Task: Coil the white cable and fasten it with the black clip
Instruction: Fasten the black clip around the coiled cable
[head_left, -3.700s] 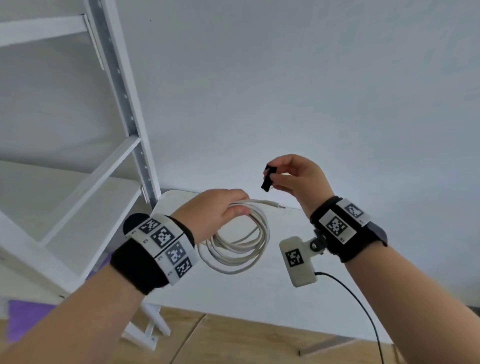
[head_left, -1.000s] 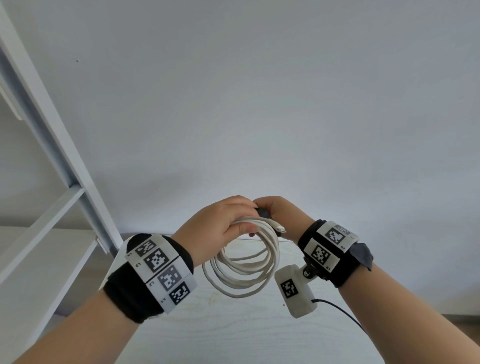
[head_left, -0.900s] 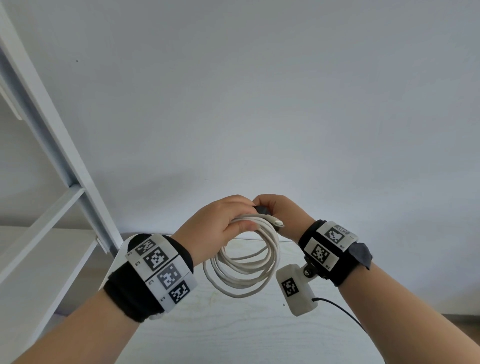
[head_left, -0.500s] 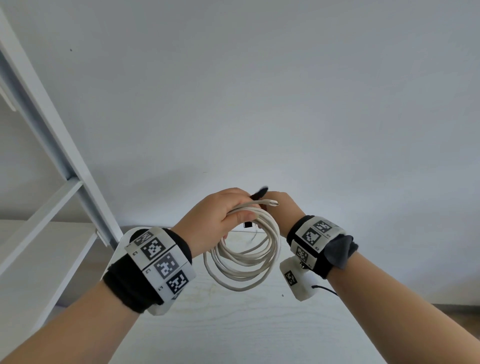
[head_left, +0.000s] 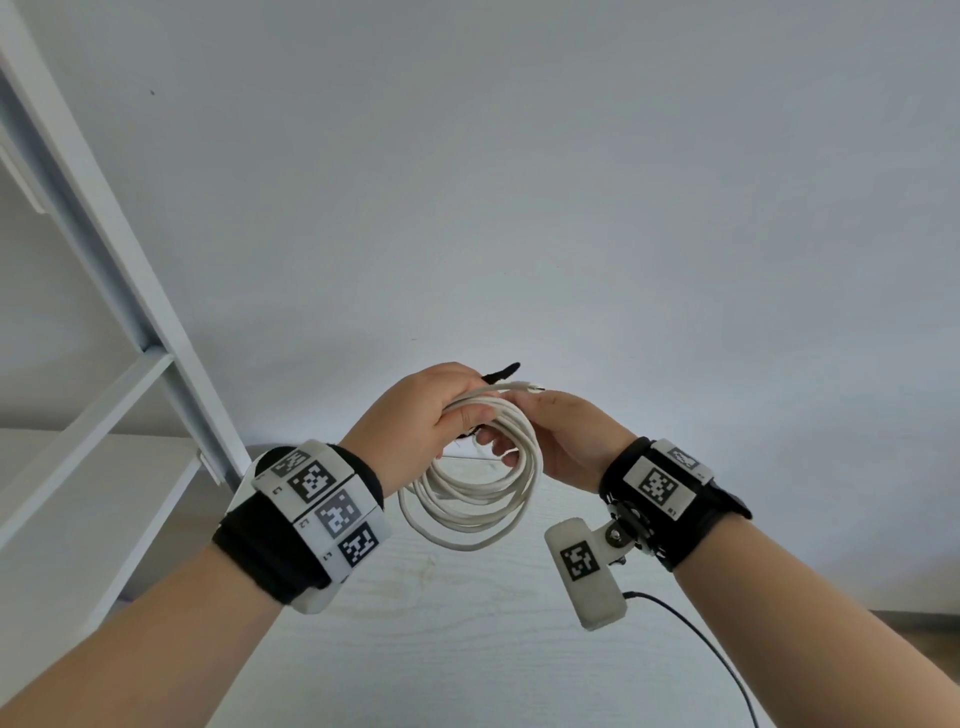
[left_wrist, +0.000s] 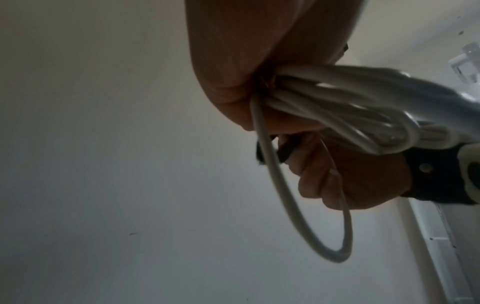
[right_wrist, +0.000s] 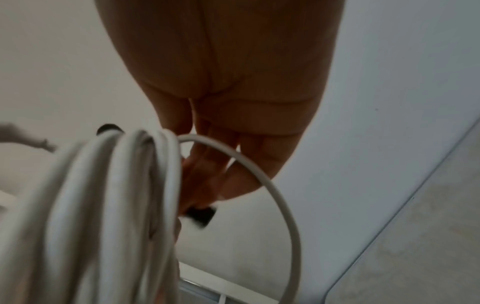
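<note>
In the head view my left hand (head_left: 441, 410) grips the top of the coiled white cable (head_left: 460, 540), which hangs in several loops above the table. The cable's plug end (head_left: 527, 387) pokes out to the right over my fingers. My right hand (head_left: 563, 441) is close against the coil, fingers reaching into the loop. One end of the black clip (head_left: 503, 372) sticks up behind the left hand. The right wrist view shows my right fingers pinching the black clip (right_wrist: 201, 214) beside the cable bundle (right_wrist: 103, 205). In the left wrist view the black clip (left_wrist: 285, 152) sits under the bundle (left_wrist: 337, 102).
A pale wooden table (head_left: 467, 649) lies below the hands. A white shelf frame (head_left: 130, 291) and its board (head_left: 78, 493) stand at the left. A plain wall is behind. The wrist camera (head_left: 584, 566) hangs under my right wrist, trailing a black wire (head_left: 701, 639).
My right hand brought the clip to the coil, then turned and reached under the bundle. The clip's end now shows above the left hand. The left hand kept its hold.
</note>
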